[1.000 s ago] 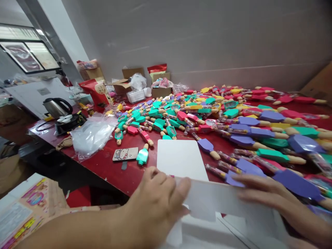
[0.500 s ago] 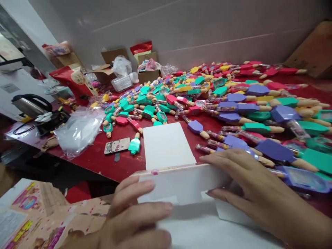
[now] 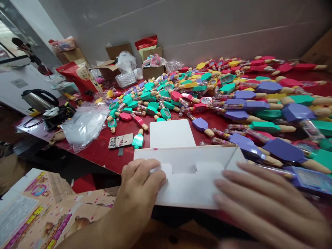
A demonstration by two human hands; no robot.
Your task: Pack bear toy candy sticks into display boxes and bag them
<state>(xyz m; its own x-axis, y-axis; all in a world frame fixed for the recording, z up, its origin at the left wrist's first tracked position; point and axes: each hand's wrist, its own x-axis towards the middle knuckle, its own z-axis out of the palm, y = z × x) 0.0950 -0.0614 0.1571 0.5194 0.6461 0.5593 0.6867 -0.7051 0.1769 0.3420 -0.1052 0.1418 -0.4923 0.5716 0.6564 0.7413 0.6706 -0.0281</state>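
In front of me a white cardboard box (image 3: 192,188) stands partly folded, its plain inside facing me. Beyond its far wall a white flap (image 3: 172,134) lies out over the red table. My left hand (image 3: 141,185) is closed on the box's left side, fingers curled over the edge and the tips inside. Against the right side rests my right hand (image 3: 269,204), its fingers stretched out and blurred by motion. What its thumb touches is hidden.
Colourful bear-headed toys with clear tubes (image 3: 199,125) cover the red table (image 3: 101,155). At left are a stack of printed cardboard sheets (image 3: 59,214), a phone (image 3: 120,141), plastic bags (image 3: 85,124) and a kettle (image 3: 40,98). Small open cartons (image 3: 109,69) stand by the wall.
The far wall now stands upright, and the near panel has folded down towards me, showing the inside. My left hand has closed on the left side; my right hand has moved to the right side, fingers stretched.
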